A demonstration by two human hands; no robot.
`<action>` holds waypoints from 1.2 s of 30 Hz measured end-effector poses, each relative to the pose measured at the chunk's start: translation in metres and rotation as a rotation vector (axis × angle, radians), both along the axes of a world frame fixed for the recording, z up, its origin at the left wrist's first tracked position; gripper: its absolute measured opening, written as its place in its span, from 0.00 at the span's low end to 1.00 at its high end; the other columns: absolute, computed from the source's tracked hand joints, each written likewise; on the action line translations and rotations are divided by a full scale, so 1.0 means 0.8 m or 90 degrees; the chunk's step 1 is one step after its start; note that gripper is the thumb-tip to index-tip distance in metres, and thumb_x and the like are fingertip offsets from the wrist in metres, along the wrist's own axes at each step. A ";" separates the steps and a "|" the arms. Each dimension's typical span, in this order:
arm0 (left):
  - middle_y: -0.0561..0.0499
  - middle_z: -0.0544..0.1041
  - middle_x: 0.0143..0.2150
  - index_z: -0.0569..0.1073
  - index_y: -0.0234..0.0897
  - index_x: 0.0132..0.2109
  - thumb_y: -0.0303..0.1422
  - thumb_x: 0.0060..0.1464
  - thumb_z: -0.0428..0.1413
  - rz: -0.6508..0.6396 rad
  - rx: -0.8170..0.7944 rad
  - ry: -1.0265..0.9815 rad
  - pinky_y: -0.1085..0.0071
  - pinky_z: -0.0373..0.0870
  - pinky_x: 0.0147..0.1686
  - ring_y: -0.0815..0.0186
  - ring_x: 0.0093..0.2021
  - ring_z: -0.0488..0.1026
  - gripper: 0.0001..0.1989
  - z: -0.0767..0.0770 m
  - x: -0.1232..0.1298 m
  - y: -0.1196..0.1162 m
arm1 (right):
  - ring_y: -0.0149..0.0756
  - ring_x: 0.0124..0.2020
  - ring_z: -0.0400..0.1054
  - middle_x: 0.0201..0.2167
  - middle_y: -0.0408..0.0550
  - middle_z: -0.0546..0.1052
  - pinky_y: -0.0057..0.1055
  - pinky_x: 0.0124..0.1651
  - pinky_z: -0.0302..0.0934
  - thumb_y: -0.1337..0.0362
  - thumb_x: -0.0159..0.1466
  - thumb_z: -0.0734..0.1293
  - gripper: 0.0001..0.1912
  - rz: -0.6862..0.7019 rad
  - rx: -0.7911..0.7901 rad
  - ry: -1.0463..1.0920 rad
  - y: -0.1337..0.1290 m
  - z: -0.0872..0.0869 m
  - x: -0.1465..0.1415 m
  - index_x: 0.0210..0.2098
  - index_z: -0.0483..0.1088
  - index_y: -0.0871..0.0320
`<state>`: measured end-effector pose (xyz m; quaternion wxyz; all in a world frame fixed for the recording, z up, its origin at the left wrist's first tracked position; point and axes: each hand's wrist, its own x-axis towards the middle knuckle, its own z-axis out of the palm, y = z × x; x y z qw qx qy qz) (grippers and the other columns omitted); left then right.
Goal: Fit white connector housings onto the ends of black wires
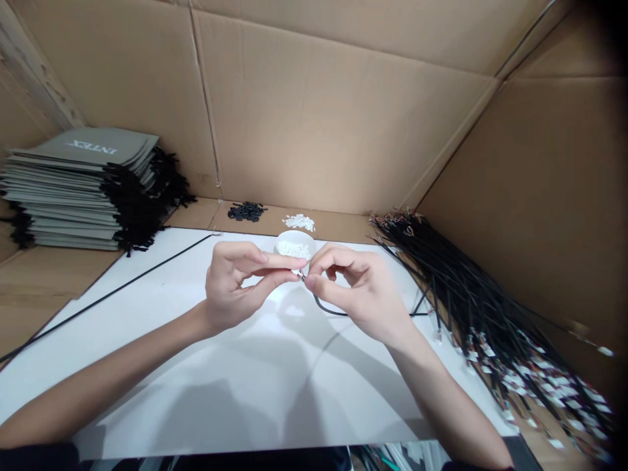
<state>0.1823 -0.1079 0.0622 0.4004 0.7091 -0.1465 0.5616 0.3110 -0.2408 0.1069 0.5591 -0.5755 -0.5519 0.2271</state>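
In the middle of the head view, my left hand (235,282) and my right hand (363,288) meet fingertip to fingertip above the white work surface. Thumb and index finger of my right hand pinch a black cable (328,311) near its end, and its length curves below that hand toward the right. Thin wires (301,275) stick out between the two hands. My left thumb and index finger are closed at these wires; whether a small part sits there too is hidden. Just behind the fingertips stands a white bowl (295,236) with small white pieces.
Black short pieces (246,211) and white small pieces (299,222) lie in piles at the back. Many black cables (456,281) with white connectors are heaped right. A single cable (132,288) lies left, near stacked grey INTEX bags (73,190). Cardboard walls (314,111) surround the surface.
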 end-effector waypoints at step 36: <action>0.57 0.84 0.33 0.67 0.40 0.48 0.17 0.48 0.67 -0.088 -0.237 0.154 0.74 0.85 0.37 0.62 0.36 0.83 0.25 0.021 -0.012 -0.006 | 0.38 0.37 0.65 0.36 0.47 0.76 0.38 0.41 0.59 0.74 0.68 0.65 0.06 -0.097 0.222 -0.486 -0.010 -0.002 -0.010 0.37 0.69 0.56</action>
